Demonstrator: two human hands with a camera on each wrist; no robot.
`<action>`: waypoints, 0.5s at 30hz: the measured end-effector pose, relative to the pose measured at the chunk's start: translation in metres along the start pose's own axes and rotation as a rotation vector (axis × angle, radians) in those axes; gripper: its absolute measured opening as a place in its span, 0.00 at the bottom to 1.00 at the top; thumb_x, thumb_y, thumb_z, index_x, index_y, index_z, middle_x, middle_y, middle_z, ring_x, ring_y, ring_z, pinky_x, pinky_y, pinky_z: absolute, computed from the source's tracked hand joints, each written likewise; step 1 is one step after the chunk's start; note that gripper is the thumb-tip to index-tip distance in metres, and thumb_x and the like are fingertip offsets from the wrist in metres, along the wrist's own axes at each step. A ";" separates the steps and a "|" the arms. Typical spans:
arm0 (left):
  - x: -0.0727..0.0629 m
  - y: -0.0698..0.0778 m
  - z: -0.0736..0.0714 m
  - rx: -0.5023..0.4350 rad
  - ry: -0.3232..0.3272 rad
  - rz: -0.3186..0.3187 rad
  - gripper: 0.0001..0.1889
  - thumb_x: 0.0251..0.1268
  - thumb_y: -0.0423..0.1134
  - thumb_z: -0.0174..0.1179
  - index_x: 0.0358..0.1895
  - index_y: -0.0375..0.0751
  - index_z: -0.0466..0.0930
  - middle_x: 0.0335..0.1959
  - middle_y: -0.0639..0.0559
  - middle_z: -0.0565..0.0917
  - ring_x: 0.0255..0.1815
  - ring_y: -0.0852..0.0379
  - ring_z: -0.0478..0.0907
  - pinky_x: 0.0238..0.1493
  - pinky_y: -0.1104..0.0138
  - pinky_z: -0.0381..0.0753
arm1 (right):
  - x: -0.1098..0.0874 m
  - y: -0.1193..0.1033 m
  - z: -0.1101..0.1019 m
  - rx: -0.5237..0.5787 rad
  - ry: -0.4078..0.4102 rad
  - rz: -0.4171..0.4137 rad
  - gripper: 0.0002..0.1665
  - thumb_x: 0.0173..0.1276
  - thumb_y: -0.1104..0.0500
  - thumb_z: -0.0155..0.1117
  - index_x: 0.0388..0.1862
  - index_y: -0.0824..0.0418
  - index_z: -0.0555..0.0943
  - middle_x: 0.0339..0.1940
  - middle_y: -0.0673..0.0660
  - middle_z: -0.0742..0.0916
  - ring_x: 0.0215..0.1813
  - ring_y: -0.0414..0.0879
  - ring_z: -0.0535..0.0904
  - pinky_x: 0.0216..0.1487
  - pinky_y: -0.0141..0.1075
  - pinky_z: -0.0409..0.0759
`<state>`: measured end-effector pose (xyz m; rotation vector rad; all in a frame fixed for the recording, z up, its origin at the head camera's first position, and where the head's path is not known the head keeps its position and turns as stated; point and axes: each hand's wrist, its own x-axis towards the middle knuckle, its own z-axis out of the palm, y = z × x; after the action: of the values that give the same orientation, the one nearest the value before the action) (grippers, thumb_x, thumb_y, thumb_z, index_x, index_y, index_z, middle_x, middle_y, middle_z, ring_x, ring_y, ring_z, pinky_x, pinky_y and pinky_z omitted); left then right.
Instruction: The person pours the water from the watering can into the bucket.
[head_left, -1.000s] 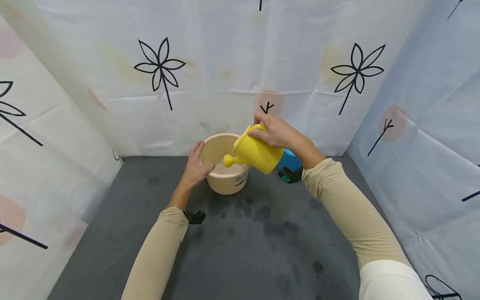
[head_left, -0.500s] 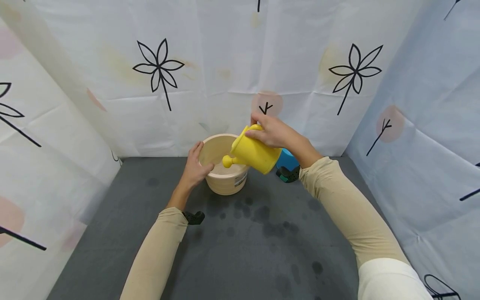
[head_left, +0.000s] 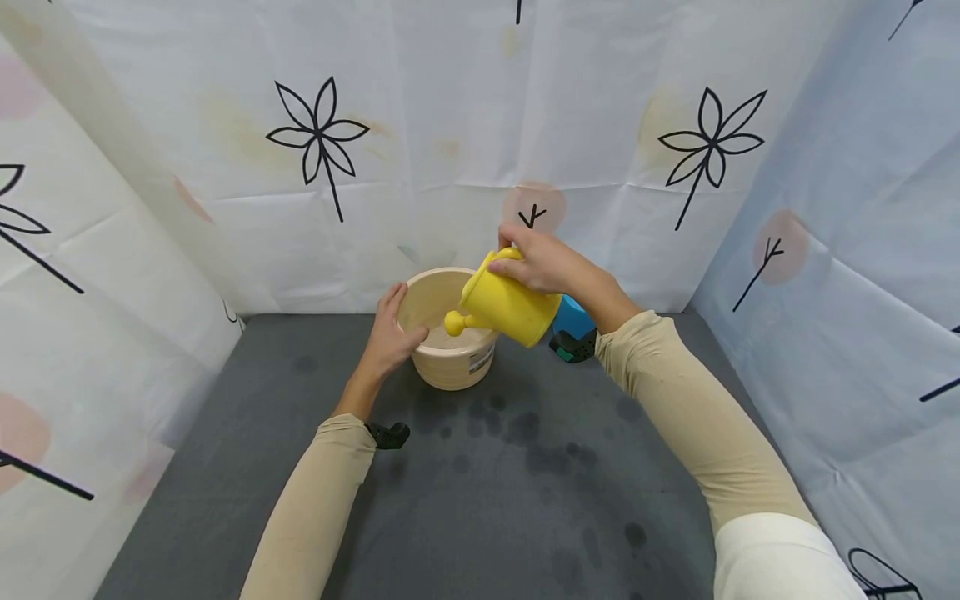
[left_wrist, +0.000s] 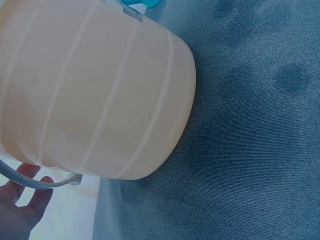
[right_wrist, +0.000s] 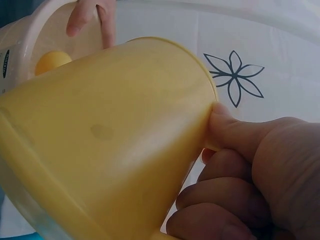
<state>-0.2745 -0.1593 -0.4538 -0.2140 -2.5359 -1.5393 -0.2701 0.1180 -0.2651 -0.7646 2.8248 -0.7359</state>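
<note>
My right hand (head_left: 551, 260) grips the handle of a yellow watering can (head_left: 517, 308), fingers curled round it and the thumb near the can's rim. Tipped to the left, the can has its round spout head (head_left: 454, 323) over the opening of a cream bucket (head_left: 450, 367). The bucket stands upright on the dark grey cloth. At its left rim my left hand (head_left: 392, 329) holds on, thumb over the edge. In the left wrist view the fingers (left_wrist: 40, 202) lie by the bucket's grey bail handle (left_wrist: 30, 181). No water stream shows.
A blue object (head_left: 573, 318) stands right of the bucket, partly hidden behind the right wrist. Dark wet spots (head_left: 523, 427) mark the grey cloth (head_left: 465, 517). White printed curtains (head_left: 480, 125) enclose the back and both sides, with the bucket close to the back one.
The watering can and right hand have shifted very slightly left, the can staying tipped over the bucket. The left hand keeps its hold on the rim.
</note>
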 end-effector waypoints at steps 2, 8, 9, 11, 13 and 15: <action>0.000 0.000 0.000 -0.001 0.001 0.003 0.49 0.53 0.36 0.62 0.82 0.37 0.53 0.84 0.43 0.51 0.84 0.43 0.50 0.81 0.48 0.55 | 0.000 0.000 0.000 0.000 -0.002 0.005 0.16 0.78 0.48 0.58 0.44 0.58 0.68 0.39 0.60 0.79 0.39 0.53 0.75 0.42 0.41 0.73; -0.001 0.000 0.000 0.006 0.003 0.008 0.48 0.53 0.35 0.62 0.82 0.37 0.53 0.84 0.43 0.51 0.84 0.43 0.50 0.81 0.48 0.55 | 0.001 0.001 0.000 0.003 -0.007 0.003 0.16 0.78 0.48 0.58 0.44 0.58 0.68 0.39 0.60 0.79 0.39 0.53 0.75 0.42 0.41 0.73; -0.001 0.000 0.000 0.007 0.004 0.010 0.48 0.53 0.35 0.62 0.82 0.37 0.53 0.84 0.43 0.51 0.84 0.42 0.50 0.81 0.48 0.55 | 0.001 0.001 0.000 0.003 -0.006 0.000 0.16 0.78 0.48 0.58 0.44 0.59 0.68 0.39 0.60 0.79 0.39 0.53 0.75 0.42 0.41 0.73; -0.001 0.000 0.000 0.010 0.004 0.010 0.48 0.54 0.36 0.62 0.82 0.37 0.53 0.84 0.43 0.52 0.84 0.43 0.50 0.81 0.48 0.55 | 0.001 0.000 -0.001 0.004 -0.008 -0.002 0.15 0.78 0.49 0.58 0.44 0.59 0.68 0.39 0.60 0.79 0.39 0.53 0.75 0.42 0.41 0.73; -0.001 0.001 0.000 0.012 0.004 0.011 0.48 0.54 0.35 0.62 0.82 0.37 0.52 0.84 0.43 0.51 0.84 0.43 0.50 0.81 0.48 0.55 | 0.002 0.001 -0.001 0.004 -0.008 -0.004 0.15 0.78 0.49 0.58 0.44 0.59 0.68 0.39 0.60 0.79 0.39 0.53 0.75 0.42 0.41 0.73; -0.002 0.001 0.000 0.013 0.004 0.011 0.48 0.54 0.36 0.62 0.82 0.37 0.52 0.84 0.43 0.51 0.84 0.43 0.50 0.81 0.48 0.55 | 0.002 0.001 0.000 0.002 -0.008 -0.007 0.15 0.78 0.49 0.58 0.44 0.59 0.68 0.39 0.60 0.79 0.39 0.53 0.74 0.43 0.41 0.73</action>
<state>-0.2726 -0.1592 -0.4531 -0.2226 -2.5362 -1.5175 -0.2724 0.1174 -0.2652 -0.7760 2.8150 -0.7353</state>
